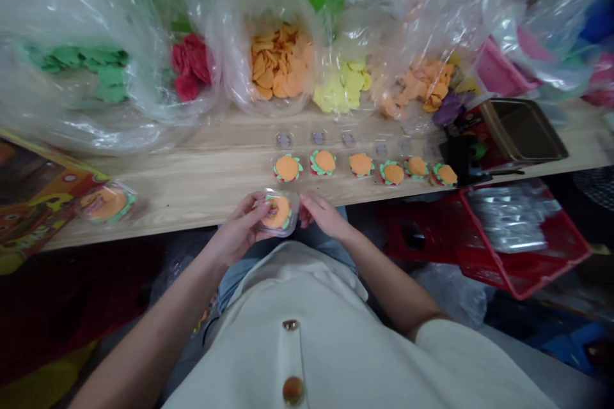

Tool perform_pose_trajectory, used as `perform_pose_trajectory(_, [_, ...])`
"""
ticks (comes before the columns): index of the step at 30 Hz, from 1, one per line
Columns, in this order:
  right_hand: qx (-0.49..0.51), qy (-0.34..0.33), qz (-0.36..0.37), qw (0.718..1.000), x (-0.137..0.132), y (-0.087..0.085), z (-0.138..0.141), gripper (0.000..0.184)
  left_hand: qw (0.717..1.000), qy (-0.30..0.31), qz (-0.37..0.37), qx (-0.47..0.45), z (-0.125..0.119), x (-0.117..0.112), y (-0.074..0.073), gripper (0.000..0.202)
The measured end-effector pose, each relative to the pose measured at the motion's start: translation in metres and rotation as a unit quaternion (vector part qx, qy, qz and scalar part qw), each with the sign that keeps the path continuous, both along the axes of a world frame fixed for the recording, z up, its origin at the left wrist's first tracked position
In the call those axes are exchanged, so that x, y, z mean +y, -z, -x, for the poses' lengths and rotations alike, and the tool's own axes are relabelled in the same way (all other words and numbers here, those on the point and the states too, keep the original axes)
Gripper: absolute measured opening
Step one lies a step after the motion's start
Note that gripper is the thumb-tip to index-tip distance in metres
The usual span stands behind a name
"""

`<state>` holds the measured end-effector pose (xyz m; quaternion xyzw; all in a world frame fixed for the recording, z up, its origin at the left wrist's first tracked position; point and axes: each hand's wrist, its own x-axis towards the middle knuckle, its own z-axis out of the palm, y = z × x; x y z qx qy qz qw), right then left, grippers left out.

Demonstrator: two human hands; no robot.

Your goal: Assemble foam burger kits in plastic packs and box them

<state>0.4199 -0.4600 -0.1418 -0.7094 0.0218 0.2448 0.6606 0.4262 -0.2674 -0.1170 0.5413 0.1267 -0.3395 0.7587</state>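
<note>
A boxed burger is sitting clamped in your left hand, thumb on top, at the front edge of the table. Your right hand is resting at its right side; I cannot tell whether it is gripping. Six burgers are lying beyond; filled bags are standing behind.

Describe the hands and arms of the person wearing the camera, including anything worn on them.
Both the left hand and the right hand are bare, with no gloves showing. The forearms are uncovered, with no watch visible. On the right arm, a plain off-white sleeve ends near the elbow; no left sleeve is in view.
</note>
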Motion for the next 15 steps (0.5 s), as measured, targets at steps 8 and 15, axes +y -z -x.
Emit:
perform_pose_trajectory(8, [0.02,0.076,-0.082,0.994,0.0,-0.01,0.021,0.04,0.992,-0.113,0.051,-0.035,-0.007,-0.042,-0.014,0.032])
perform_pose_trajectory(15, [-0.076,0.045,-0.002,0.996,-0.058,-0.023,0.016,0.023,0.998,-0.047,0.04,0.003,-0.018,-0.068,-0.03,0.044])
